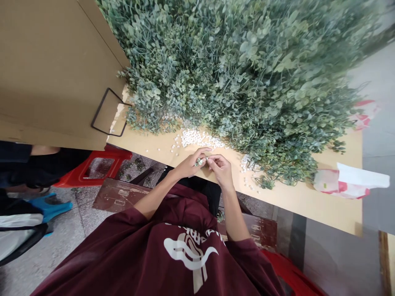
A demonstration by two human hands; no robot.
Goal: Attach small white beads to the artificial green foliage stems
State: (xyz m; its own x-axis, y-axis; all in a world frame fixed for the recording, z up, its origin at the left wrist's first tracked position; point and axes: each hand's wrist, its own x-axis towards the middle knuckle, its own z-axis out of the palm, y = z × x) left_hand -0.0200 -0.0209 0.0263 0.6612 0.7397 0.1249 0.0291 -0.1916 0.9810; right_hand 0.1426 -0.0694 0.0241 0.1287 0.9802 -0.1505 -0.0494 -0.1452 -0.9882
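Note:
My left hand (pixel 189 165) is closed around a small artificial leaf sprig (pixel 199 162) at the front edge of the table. Close beside it, my right hand (pixel 222 169) pinches with thumb and forefinger a tiny white piece that barely shows at the fingertips. The two hands' fingertips nearly meet. Just beyond them lies a heap of small white pieces (pixel 191 138), with several strays scattered to the left. A second little pile of white pieces (pixel 247 163) is to the right, partly under leaves. Behind everything rises a large mass of artificial greenery (pixel 234 78).
The wooden table (pixel 336 209) runs to the right, where a red-and-white plastic bag (pixel 339 183) lies. A big cardboard box (pixel 55 70) and a black wire frame (pixel 108 113) are at the left. Below stand a red stool (pixel 120 158) and a brown bench (pixel 123 195); another person sits far left.

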